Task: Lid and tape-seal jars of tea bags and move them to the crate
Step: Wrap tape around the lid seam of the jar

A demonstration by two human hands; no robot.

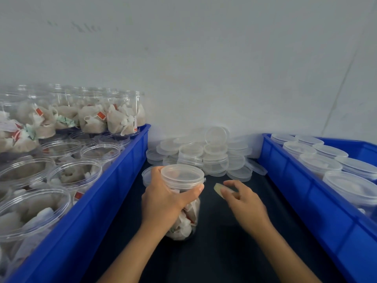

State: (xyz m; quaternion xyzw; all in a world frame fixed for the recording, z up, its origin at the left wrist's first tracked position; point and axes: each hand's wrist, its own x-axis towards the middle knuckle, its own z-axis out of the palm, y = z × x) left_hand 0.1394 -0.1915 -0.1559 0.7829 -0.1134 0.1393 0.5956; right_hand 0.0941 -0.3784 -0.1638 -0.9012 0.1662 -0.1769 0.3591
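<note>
Taping step on a lidded jar [182,203], standing on the counter [224,242] between two blue crates

Left hand [163,201] gripped the jar under its lid [182,174]; right hand [242,199] pinched a tape piece [219,189] just beside it. Next, judged: tape across the lid seam. Loose lid pile [206,156] behind, right crate [306,190] near
</note>
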